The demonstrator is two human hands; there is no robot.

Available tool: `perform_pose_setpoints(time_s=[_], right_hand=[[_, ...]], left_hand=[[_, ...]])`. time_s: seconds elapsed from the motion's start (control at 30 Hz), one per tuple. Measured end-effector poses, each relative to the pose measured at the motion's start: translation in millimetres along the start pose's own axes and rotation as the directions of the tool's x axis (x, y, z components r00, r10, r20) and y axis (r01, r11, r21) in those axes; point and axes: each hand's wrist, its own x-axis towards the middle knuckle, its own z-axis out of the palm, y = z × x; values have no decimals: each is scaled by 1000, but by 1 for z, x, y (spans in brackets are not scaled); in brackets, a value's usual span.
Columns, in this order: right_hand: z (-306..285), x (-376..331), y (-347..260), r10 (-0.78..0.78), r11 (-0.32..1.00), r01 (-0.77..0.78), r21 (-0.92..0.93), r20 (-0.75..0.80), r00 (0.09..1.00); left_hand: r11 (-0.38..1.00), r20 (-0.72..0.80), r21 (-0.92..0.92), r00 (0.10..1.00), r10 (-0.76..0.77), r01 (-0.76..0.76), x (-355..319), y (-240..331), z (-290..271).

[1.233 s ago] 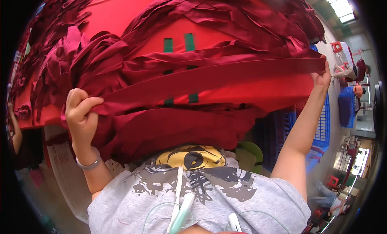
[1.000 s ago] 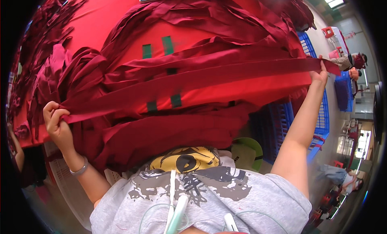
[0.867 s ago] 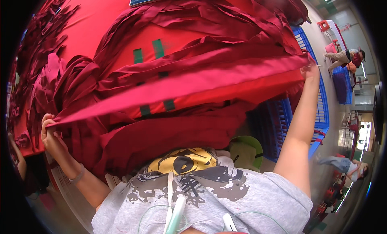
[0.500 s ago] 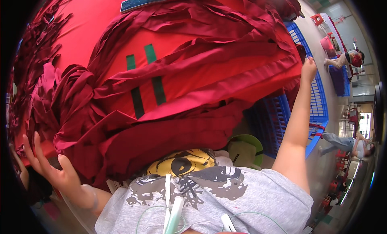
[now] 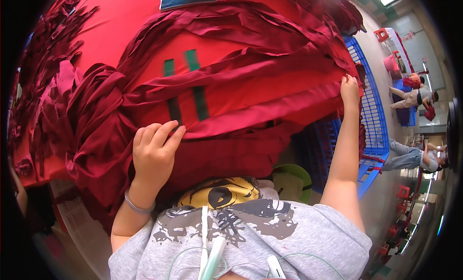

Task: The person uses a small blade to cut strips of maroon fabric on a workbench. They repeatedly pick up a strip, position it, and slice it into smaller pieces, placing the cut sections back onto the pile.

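Note:
A long dark red fabric strip (image 5: 263,112) stretches across the red-covered table (image 5: 164,39) in front of me. My right hand (image 5: 350,91) pinches its right end near the table's right edge. My left hand (image 5: 156,146) is closed at the strip's left part, thumb and fingertips on its edge. The strip looks fairly taut between the two hands. More dark red fabric lies beyond it in loose lengths (image 5: 226,63), and a bunched heap of it (image 5: 99,94) is at the left. Two dark green stripes (image 5: 199,102) on the table show between the folds.
A phone (image 5: 188,0) lies at the far side of the table. Blue plastic baskets (image 5: 374,106) stand at the right. A green-brimmed cap (image 5: 294,179) is near my body. Farther right are people (image 5: 412,97), red stools (image 5: 381,35) and another blue basket.
My left hand, spread open at the left before, has moved right and closed on the strip's edge. My right hand has shifted slightly left, still holding the strip's end.

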Motion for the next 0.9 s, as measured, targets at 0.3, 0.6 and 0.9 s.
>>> perform_pose_setpoints(time_s=[0.3, 0.6, 0.9], right_hand=[[-120, -69, -171, -36, 944, -99, 315, 396, 917], [-158, -202, -284, -729, 490, 420, 764, 95, 678], [-160, -220, -294, -764, 544, 531, 649, 122, 634]], left_hand=[[990, -146, 127, 988, -46, 65, 9, -3, 5], [986, 84, -27, 984, -159, 162, -5, 36, 4], [981, 8, -71, 983, -182, 182, -11, 30, 24]])
